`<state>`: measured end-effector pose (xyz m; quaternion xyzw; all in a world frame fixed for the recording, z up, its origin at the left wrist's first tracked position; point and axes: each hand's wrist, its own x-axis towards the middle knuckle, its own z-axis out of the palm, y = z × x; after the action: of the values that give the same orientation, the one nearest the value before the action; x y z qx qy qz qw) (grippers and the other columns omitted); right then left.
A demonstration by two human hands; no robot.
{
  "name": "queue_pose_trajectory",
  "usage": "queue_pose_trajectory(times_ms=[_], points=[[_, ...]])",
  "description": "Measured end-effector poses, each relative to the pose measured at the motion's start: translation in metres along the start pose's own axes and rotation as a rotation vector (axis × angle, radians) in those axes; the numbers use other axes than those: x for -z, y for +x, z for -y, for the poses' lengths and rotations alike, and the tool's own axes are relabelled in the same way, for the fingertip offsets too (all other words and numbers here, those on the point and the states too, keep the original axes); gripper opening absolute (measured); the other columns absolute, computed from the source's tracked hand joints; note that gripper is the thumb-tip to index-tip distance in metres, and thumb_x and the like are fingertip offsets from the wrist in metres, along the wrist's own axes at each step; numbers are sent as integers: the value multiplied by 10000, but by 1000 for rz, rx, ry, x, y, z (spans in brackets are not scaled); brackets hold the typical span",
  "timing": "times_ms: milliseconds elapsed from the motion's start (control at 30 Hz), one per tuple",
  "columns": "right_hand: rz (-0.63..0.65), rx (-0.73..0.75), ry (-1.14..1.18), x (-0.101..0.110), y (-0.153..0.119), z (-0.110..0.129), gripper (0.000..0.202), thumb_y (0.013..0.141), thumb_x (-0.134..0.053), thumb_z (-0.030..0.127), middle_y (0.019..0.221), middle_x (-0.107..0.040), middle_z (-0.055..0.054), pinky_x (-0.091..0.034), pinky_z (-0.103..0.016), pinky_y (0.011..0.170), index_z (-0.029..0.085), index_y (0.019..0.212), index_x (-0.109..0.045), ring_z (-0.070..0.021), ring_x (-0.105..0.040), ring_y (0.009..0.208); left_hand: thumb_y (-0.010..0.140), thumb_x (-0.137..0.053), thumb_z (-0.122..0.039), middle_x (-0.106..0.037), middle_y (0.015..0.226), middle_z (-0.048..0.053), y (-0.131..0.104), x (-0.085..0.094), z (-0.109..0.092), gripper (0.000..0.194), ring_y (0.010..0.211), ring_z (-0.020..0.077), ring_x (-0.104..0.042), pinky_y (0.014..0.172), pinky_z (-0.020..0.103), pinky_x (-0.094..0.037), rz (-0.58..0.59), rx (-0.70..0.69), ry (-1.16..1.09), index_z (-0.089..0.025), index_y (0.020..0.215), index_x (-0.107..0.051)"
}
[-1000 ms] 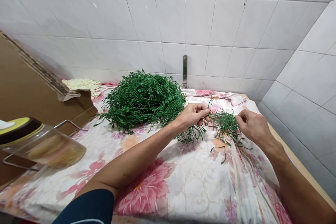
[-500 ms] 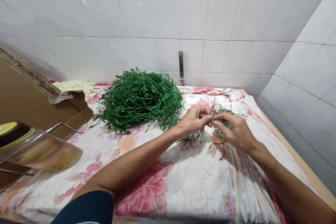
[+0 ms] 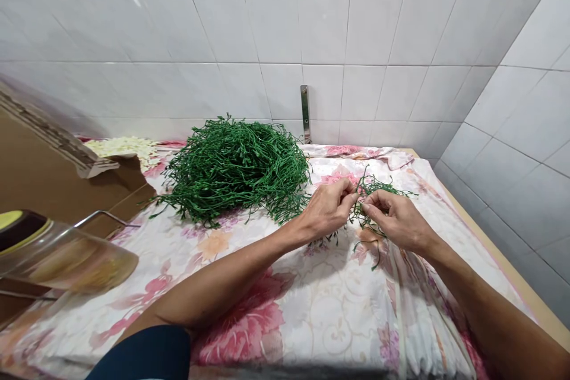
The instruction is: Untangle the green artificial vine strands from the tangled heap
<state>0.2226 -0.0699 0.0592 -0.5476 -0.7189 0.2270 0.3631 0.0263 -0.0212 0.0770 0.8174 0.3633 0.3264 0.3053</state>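
Green stems lie in a large heap left of the hands, with a smaller pile behind the right hand. Left hand: thumb and finger pinched on one stem. Right: fingertips close by; cannot tell whether clamped. Risk: tangled stems may snag, dragging neighbours; hard pinching may snap one. Right palm hidden; jar cut off at left edge.
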Motion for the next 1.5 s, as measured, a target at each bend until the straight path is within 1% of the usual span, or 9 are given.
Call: queue_pose_trajectory(times_ms=[167, 367, 500, 633, 800, 933, 1067, 1267, 1500], points=[[-79, -11, -38, -2, -1, 3, 226, 959, -574, 389, 763, -673, 1, -431, -276, 609, 204, 847, -640, -151, -585, 688, 891, -607, -383, -505, 699, -28, 5, 0, 8, 218, 619, 103, -416, 553, 242, -297, 130, 67, -174, -168, 861, -607], [-146, 44, -62, -6, -4, 2, 164, 955, -581, 339, 882, -702, -32, -454, -282, 640, 202, 900, -652, -169, -614, 769, 844, -640, -345, -455, 675, -37, 7, -1, 15, 206, 611, 94, -380, 545, 240, -263, 147, 83, -209, -165, 769, -572], [-146, 106, -50, -6, -4, 2, 149, 958, -580, 319, 896, -702, -44, -460, -275, 624, 202, 891, -645, -179, -627, 806, 846, -637, -347, -402, 634, -48, 8, 1, 15, 246, 579, 84, -334, 541, 246, -233, 218, 75, -301, -161, 709, -553], [-154, 129, 3, -5, -4, 3, 165, 966, -585, 348, 863, -706, -40, -457, -269, 580, 204, 917, -649, -172, -627, 759, 827, -677, -365, -423, 646, -39, 10, 6, 12, 268, 605, 88, -350, 563, 245, -251, 272, 106, -455, -147, 709, -576], [-165, 116, 64, -5, -3, 0, 208, 967, -597, 398, 818, -710, -47, -524, -311, 680, 202, 927, -653, -183, -639, 737, 845, -675, -419, -426, 657, -30, 11, 14, 7, 321, 610, 89, -329, 559, 242, -241, 326, 117, -519, -131, 723, -603], [-127, 112, 107, -5, -3, -3, 222, 970, -605, 397, 946, -746, -64, -558, -328, 750, 201, 1038, -682, -200, -688, 829, 859, -660, -429, -393, 647, -38, 11, 15, 8, 339, 601, 86, -308, 552, 240, -223, 343, 103, -505, -138, 707, -574], [-125, 201, 15, -4, -4, -2, 189, 978, -593, 332, 1030, -760, -64, -557, -341, 807, 215, 1064, -714, -210, -705, 913, 869, -638, -389, -373, 651, -40, 12, 11, 12, 317, 602, 85, -303, 554, 242, -225, 355, 60, -483, -149, 692, -532], [-169, 247, -81, -6, -3, 0, 166, 987, -572, 301, 986, -767, -57, -556, -343, 800, 222, 1016, -715, -213, -716, 892, 853, -630, -339, -371, 635, -41, 12, 4, 19, 270, 589, 86, -321, 539, 235, -235, 294, 72, -393, -156, 683, -528], [-178, 289, -132, -14, -5, -5, 140, 990, -525, 256, 924, -727, -54, -542, -314, 731, 213, 1023, -654, -187, -675, 788, 862, -637, -385, -328, 618, -51, 11, 4, 20, 344, 567, 81, -275, 527, 246, -201, 287, 100, -392, -176, 649, -465]])
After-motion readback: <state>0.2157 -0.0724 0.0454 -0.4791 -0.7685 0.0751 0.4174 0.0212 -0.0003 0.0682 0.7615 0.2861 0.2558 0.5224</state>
